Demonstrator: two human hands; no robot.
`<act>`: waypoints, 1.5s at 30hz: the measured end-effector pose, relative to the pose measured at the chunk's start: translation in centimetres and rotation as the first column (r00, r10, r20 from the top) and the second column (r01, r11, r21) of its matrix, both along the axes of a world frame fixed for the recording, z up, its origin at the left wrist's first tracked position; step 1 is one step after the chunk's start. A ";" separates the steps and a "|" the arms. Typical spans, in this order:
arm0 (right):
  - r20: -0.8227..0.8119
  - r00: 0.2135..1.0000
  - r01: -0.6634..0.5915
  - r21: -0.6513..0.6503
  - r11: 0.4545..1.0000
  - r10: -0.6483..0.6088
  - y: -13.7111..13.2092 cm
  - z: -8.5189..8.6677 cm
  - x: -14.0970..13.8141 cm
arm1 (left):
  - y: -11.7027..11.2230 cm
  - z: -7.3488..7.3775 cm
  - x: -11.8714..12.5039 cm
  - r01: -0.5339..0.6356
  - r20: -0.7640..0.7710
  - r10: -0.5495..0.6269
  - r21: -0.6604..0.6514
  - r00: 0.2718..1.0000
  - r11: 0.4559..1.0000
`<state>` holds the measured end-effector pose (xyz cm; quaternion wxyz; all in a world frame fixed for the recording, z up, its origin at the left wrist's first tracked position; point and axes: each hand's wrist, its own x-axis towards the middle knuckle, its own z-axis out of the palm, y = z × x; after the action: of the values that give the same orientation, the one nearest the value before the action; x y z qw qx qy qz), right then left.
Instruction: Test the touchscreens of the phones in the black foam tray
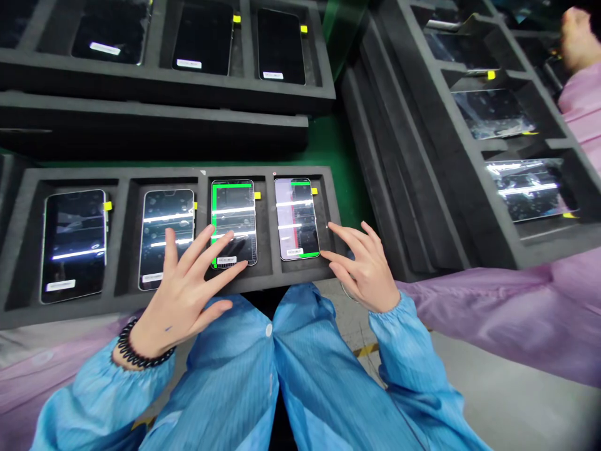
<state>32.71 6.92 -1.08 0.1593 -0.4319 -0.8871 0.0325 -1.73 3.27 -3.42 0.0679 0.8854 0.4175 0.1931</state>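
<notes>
A black foam tray (269, 219) lies in front of me, with a phone in each of its compartments. My left hand (190, 288) is spread over the phone (235, 222) that shows a green band along its top and left side; whether the fingertips touch the glass I cannot tell. My right hand (361, 266) is open beside the rightmost phone (295, 219), its index finger close to that phone's lower right corner. This screen is part lilac, part dark, with green and red strips. Two phones with dark screens, a notched phone (165, 219) and a leftmost phone (75, 238), lie to the left.
Behind stand stacked foam trays (300, 103) holding more phones with yellow tabs. Another stack of trays (469, 207) rises at the right. A co-worker's hand (575, 41) and pink sleeve (585, 100) show at the far right. Green table surface (323, 147) shows between the stacks.
</notes>
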 end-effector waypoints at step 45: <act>-0.158 0.986 -0.055 0.003 0.999 0.054 0.6 -0.2 -0.7 | -3.2 3.6 3.3 -0.468 -0.221 0.456 0.002 0.862 0.884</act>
<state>32.01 7.53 -1.31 0.2278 -0.4037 -0.8832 0.0717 1.56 0.02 0.19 -0.0030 0.7731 0.6270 0.0959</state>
